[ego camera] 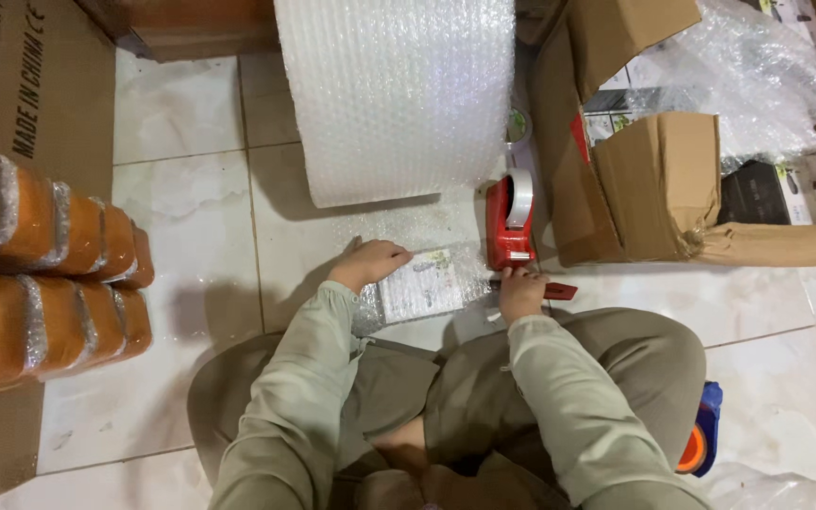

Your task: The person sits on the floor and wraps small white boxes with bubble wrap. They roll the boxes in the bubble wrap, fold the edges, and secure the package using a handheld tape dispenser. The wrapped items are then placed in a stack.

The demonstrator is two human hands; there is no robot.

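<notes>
The bubble-wrapped flat package [424,285] lies on the tiled floor [191,236] between the hands, its long axis running left to right: the left hand [370,262] presses flat fingers on its upper left corner, while the right hand [519,291] curls around a red cutter [559,291] at its right end, beside the red tape dispenser [509,225].

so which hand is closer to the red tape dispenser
Right. The right hand sits just below the tape dispenser, close to its base. The left hand is farther off to its left, pressing on the wrapped packet.

Left hand [370,262] flat, palm down; right hand [519,291] curled, fingers bent.
</notes>
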